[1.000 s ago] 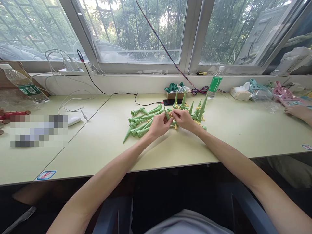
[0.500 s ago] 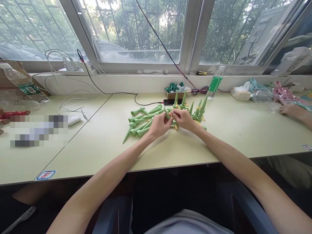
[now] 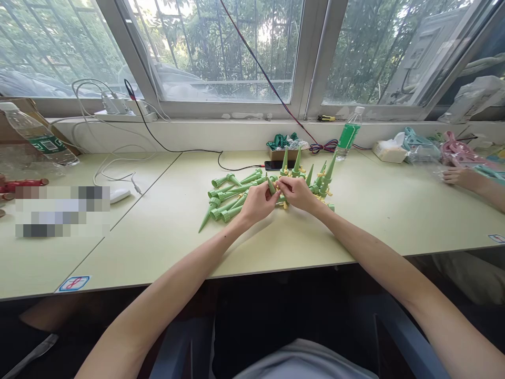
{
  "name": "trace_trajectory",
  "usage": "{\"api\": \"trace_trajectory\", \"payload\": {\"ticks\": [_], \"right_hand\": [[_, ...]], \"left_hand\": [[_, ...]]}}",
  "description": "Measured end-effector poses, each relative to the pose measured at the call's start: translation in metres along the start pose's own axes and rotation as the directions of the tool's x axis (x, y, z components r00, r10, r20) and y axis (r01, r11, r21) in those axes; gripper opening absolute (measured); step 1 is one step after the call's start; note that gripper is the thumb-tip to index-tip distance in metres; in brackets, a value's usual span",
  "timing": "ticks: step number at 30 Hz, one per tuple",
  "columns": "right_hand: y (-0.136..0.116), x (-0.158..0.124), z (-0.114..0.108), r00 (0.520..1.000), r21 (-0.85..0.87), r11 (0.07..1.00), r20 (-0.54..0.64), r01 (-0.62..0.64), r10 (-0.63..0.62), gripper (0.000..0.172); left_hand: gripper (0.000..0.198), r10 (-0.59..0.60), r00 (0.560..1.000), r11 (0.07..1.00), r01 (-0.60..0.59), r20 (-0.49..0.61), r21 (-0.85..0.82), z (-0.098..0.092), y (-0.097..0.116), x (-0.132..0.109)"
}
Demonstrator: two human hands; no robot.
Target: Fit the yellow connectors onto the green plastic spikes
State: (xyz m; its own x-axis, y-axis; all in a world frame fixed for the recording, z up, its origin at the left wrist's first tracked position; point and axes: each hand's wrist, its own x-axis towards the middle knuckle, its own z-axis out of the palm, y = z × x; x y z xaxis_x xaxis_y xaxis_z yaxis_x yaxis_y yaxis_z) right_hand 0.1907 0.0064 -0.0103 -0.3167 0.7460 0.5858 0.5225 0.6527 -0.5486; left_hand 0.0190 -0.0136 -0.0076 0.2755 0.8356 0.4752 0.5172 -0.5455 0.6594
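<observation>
My left hand (image 3: 258,204) is closed round a green plastic watering spike (image 3: 270,185), its pointed tip upward. Against it, my right hand (image 3: 299,193) pinches a small yellow valve (image 3: 275,186) at the spike's side; the fingers mostly cover it. Left of my hands lie several green spikes (image 3: 224,196) with ribbed caps, heaped on the table. Beyond and to the right, several spikes with yellow valves (image 3: 328,176) stand point up. Another yellow valve (image 3: 285,206) shows just below my right fingers.
Behind the spikes are a phone (image 3: 274,165) on a cable and a small box (image 3: 284,153) with green items. A water bottle (image 3: 349,135) and tissue pack (image 3: 390,149) stand farther right. Another person's hand (image 3: 461,177) rests at far right. White cables (image 3: 114,152) lie left.
My hands stay nearly in place, with only a slight shift of the right fingers at the spike. The other person's hand at far right has moved a little left.
</observation>
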Motion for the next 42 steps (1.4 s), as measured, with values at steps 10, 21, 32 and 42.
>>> {"api": "trace_trajectory", "payload": {"ticks": [10,21,32,42], "right_hand": [[0.0009,0.0001,-0.0004,1.0,-0.018,1.0,0.014,-0.001,0.001,0.032],[0.0006,-0.0001,-0.0001,1.0,-0.019,1.0,0.015,-0.003,0.004,0.032],[0.0008,-0.0001,-0.0005,1.0,-0.017,1.0,0.015,-0.006,0.006,0.032],[-0.0004,0.0003,-0.0013,1.0,-0.018,1.0,0.018,-0.01,0.01,0.032]], "left_hand": [[0.026,0.009,1.0,1.0,-0.009,0.002,0.008,0.0003,-0.0011,0.0002],[0.025,0.016,1.0,1.0,-0.016,0.001,-0.006,0.0005,-0.0006,-0.0001],[0.026,0.027,1.0,1.0,-0.027,-0.003,-0.004,0.0012,-0.0012,0.0],[0.026,0.02,1.0,1.0,-0.02,0.003,-0.005,0.0004,0.0003,-0.0007]]}}
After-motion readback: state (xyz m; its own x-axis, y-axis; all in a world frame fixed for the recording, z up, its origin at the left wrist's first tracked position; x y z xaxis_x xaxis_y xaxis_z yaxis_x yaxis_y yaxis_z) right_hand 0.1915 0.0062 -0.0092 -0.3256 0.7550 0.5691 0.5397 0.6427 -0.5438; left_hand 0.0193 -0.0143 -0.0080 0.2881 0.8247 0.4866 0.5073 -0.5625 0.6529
